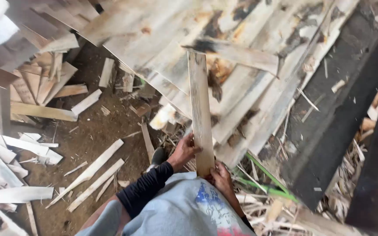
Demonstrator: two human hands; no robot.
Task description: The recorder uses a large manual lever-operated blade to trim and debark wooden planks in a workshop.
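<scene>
A rough wood-cutting yard or sawmill shed: thin veneer sheets (162,39) piled across the upper frame, offcut strips (93,168) strewn over the dirt floor (88,135) at lower left.

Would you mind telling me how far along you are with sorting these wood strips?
Done: loose strips already lie scattered on the dirt floor. In hand: one long wood strip, held upright by the left hand on its edge and the right hand at its bottom end. Left: the big heap of sheets ahead looks largely untouched.
</scene>
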